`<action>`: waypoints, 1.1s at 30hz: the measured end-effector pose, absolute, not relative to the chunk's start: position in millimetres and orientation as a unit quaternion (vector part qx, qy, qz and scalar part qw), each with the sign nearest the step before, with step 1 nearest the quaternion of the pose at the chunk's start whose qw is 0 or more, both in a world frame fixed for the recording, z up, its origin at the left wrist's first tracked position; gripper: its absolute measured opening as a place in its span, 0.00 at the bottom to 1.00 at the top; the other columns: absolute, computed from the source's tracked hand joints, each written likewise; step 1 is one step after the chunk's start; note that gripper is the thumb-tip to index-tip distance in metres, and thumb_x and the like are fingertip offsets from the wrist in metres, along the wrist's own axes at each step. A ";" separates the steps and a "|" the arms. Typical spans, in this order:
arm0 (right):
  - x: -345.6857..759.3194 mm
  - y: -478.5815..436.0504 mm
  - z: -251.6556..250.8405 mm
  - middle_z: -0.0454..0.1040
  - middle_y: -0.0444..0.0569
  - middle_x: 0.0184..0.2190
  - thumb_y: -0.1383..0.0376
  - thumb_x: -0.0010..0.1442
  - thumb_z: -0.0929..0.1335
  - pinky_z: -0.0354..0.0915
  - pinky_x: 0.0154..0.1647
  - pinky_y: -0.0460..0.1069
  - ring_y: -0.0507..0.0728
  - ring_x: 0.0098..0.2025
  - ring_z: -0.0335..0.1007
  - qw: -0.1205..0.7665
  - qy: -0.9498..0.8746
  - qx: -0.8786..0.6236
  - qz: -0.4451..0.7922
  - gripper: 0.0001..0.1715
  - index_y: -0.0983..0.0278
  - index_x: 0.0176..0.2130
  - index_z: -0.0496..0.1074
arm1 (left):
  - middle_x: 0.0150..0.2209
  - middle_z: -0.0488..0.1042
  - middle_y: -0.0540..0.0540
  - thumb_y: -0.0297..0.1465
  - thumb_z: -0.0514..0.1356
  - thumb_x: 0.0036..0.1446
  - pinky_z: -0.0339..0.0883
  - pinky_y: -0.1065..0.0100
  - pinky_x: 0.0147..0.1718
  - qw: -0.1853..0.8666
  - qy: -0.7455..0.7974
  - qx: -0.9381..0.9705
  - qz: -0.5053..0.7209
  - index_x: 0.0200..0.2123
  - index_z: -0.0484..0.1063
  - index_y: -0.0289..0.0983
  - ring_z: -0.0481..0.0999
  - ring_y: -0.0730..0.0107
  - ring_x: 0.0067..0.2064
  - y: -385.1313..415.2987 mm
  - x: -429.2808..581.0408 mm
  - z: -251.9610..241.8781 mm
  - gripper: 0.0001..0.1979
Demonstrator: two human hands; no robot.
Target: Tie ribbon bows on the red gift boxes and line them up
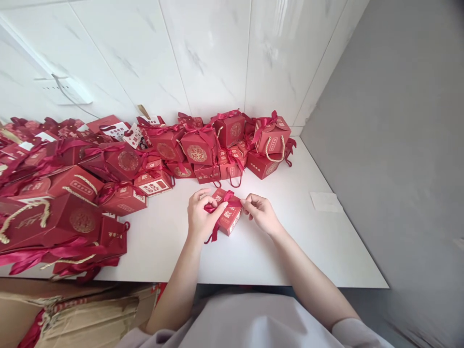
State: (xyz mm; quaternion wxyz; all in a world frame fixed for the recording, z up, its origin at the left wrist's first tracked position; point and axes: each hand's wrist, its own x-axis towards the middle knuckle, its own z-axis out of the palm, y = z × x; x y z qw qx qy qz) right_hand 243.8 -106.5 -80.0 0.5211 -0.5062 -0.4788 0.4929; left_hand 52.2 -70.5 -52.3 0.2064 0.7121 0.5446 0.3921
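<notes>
A small red gift box (229, 221) with gold and white lettering sits on the white table in front of me, turned at an angle. A dark red ribbon (228, 196) crosses its top, and a loose tail hangs down at its left side. On the left of the box, my left hand (202, 212) has thumb and fingers closed on the ribbon, the thumb resting over the box top. At the box's right corner, my right hand (260, 212) pinches with thumb and forefinger at the ribbon; its end is mostly hidden by the fingertips.
Stacked red gift boxes (197, 147) with bows and cord handles line the tiled wall. More boxes (83, 220) crowd the left side. A white slip (325, 202) lies at the right edge by a grey wall (398, 145). An open cardboard carton (90, 319) stands below left.
</notes>
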 end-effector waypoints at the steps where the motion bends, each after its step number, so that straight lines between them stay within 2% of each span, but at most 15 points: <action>1: 243.9 -106.6 -80.6 0.72 0.44 0.23 0.45 0.60 0.68 0.62 0.24 0.46 0.52 0.25 0.66 0.521 -0.479 -0.505 0.493 0.26 0.61 0.25 0.63 | 0.51 0.72 0.45 0.38 0.68 0.52 0.61 0.55 0.56 0.199 0.551 0.712 0.387 0.22 0.66 0.39 0.69 0.55 0.57 -70.7 52.2 -51.6 0.16; 6: 245.0 -106.5 -81.8 0.72 0.44 0.23 0.45 0.60 0.68 0.62 0.24 0.46 0.52 0.25 0.66 0.517 -0.477 -0.505 0.499 0.25 0.61 0.26 0.63 | 0.49 0.72 0.44 0.38 0.70 0.48 0.61 0.53 0.55 0.133 0.556 0.718 0.398 0.25 0.65 0.39 0.71 0.53 0.53 -73.9 54.7 -45.6 0.16; 11: 244.8 -106.5 -82.3 0.72 0.44 0.23 0.46 0.61 0.68 0.63 0.24 0.46 0.52 0.25 0.66 0.517 -0.480 -0.511 0.492 0.25 0.61 0.26 0.64 | 0.49 0.74 0.44 0.40 0.70 0.49 0.57 0.49 0.58 0.101 0.551 0.730 0.390 0.19 0.64 0.38 0.72 0.53 0.52 -75.3 51.9 -42.3 0.20; 14: 245.1 -106.1 -82.8 0.72 0.44 0.23 0.46 0.61 0.68 0.63 0.24 0.46 0.52 0.25 0.65 0.516 -0.477 -0.514 0.491 0.25 0.61 0.26 0.64 | 0.47 0.75 0.45 0.42 0.68 0.51 0.61 0.52 0.57 0.167 0.561 0.713 0.386 0.16 0.64 0.38 0.73 0.56 0.51 -71.2 45.8 -46.7 0.21; 18: 245.3 -106.2 -83.5 0.72 0.44 0.23 0.47 0.61 0.68 0.62 0.23 0.45 0.51 0.24 0.64 0.518 -0.477 -0.512 0.491 0.24 0.61 0.26 0.63 | 0.48 0.75 0.43 0.44 0.62 0.57 0.69 0.62 0.47 0.333 0.554 0.642 0.412 0.18 0.68 0.37 0.75 0.60 0.49 -65.0 39.2 -56.8 0.22; 20: 245.1 -106.7 -83.4 0.72 0.44 0.23 0.47 0.61 0.68 0.62 0.22 0.45 0.51 0.23 0.64 0.521 -0.480 -0.509 0.489 0.24 0.61 0.26 0.63 | 0.48 0.75 0.43 0.45 0.60 0.58 0.70 0.64 0.43 0.368 0.552 0.616 0.425 0.18 0.69 0.37 0.75 0.60 0.49 -63.7 38.8 -58.7 0.22; 23: 245.1 -107.1 -83.0 0.72 0.44 0.23 0.47 0.62 0.67 0.63 0.22 0.45 0.51 0.24 0.64 0.521 -0.485 -0.508 0.486 0.24 0.61 0.26 0.62 | 0.47 0.76 0.44 0.45 0.63 0.56 0.68 0.57 0.50 0.290 0.577 0.640 0.417 0.17 0.67 0.37 0.74 0.57 0.51 -64.8 41.7 -53.8 0.22; 26: 245.6 -107.2 -82.8 0.73 0.44 0.23 0.47 0.62 0.67 0.64 0.22 0.46 0.51 0.23 0.64 0.521 -0.489 -0.509 0.480 0.24 0.61 0.26 0.63 | 0.46 0.77 0.45 0.45 0.68 0.49 0.55 0.47 0.61 0.166 0.588 0.702 0.367 0.15 0.63 0.37 0.74 0.55 0.50 -67.8 45.4 -44.0 0.24; 29: 246.0 -107.8 -83.1 0.73 0.45 0.23 0.47 0.63 0.67 0.65 0.23 0.46 0.52 0.24 0.66 0.525 -0.496 -0.503 0.475 0.23 0.61 0.26 0.63 | 0.46 0.76 0.46 0.45 0.69 0.48 0.49 0.43 0.63 0.110 0.593 0.729 0.324 0.15 0.62 0.37 0.74 0.56 0.50 -70.6 47.2 -37.7 0.25; 33: 246.8 -108.7 -82.8 0.74 0.46 0.25 0.49 0.65 0.65 0.67 0.25 0.48 0.54 0.26 0.69 0.510 -0.519 -0.501 0.469 0.22 0.60 0.27 0.63 | 0.47 0.76 0.47 0.46 0.68 0.48 0.48 0.42 0.63 0.093 0.600 0.730 0.314 0.16 0.63 0.37 0.75 0.56 0.50 -72.5 48.2 -37.8 0.24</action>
